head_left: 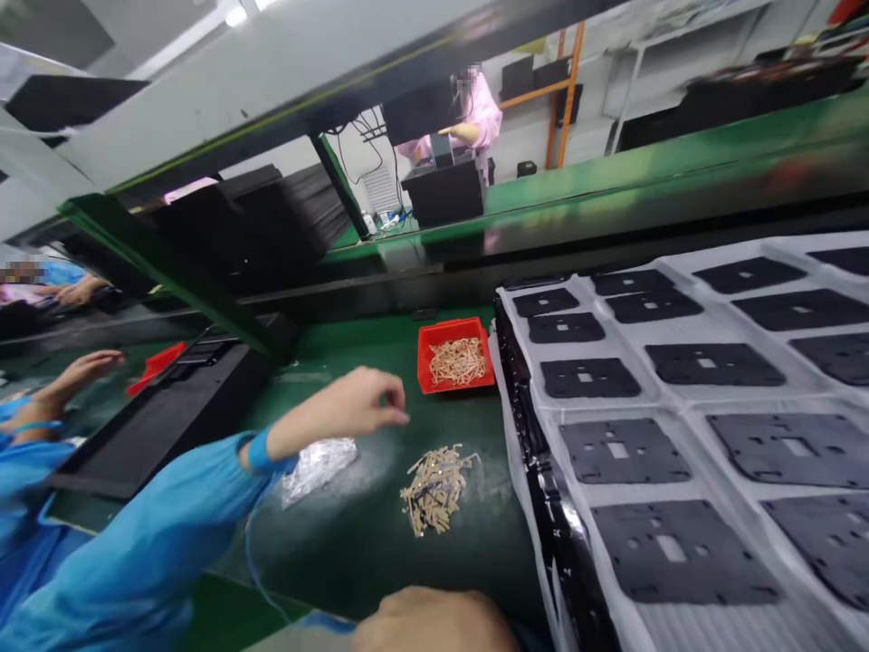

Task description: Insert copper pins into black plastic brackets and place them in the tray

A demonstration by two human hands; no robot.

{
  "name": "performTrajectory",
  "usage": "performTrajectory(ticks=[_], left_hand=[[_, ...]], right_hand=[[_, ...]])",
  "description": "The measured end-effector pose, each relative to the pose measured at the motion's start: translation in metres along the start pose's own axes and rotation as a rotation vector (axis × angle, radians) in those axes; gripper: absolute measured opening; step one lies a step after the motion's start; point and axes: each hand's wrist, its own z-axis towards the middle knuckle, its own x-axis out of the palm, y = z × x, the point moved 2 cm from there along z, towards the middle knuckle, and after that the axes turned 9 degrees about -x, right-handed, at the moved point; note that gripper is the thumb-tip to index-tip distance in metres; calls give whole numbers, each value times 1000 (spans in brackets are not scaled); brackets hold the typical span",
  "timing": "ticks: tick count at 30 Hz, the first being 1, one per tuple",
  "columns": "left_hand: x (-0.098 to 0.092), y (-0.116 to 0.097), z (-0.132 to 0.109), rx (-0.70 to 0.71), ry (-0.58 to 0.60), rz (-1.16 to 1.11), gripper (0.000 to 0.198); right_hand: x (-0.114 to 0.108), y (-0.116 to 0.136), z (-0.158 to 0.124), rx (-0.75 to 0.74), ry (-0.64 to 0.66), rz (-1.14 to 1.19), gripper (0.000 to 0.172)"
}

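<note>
My left hand (359,400), in a blue sleeve with a blue wrist strap (259,448), hovers above the green bench. Its fingers are curled toward the thumb in a pinch; anything between them is too small to make out. Below and to its right lies a loose pile of small tan-and-metal strips (438,489). A red bin (424,380) full of similar small tan pieces (458,362) stands beyond it. At the bottom edge my right hand (434,623) shows only its blurred back, near the pile; its fingers are hidden.
Right of me, a white divided tray (543,409) holds several flat black plates (623,450). A clear plastic bag (319,466) lies under my left forearm. Left stand a black case (156,417) and a green post (169,272); a co-worker's hand (81,373) is beyond.
</note>
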Motion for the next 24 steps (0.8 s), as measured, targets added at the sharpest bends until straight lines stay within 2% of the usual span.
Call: performTrajectory(ticks=[2, 5, 9, 13, 16, 20, 23, 24], left_hand=[[27, -2, -32, 53, 77, 12, 20], [63, -5, -52, 64, 32, -37, 17], [102, -5, -47, -48, -203, -129, 18], [129, -1, -40, -118, -344, -209, 18], [137, 5, -41, -126, -420, -324, 19], [130, 11, -48, -133, -537, -584, 21], [117, 11, -61, -134, -551, -863, 28], [112, 9, -66, -130, -530, -973, 28]], right_hand=[[18, -6, -15, 119, 23, -66, 69], [29, -6, -21, 72, 102, -113, 62], [24, -1, -12, -16, 188, -252, 48], [19, 1, -5, -27, 193, -303, 49], [18, 2, -5, -7, 158, -356, 53], [11, 4, 4, -49, 124, -369, 50], [-10, 12, 21, -26, 59, -345, 51], [-21, 17, 28, 2, 17, -254, 48]])
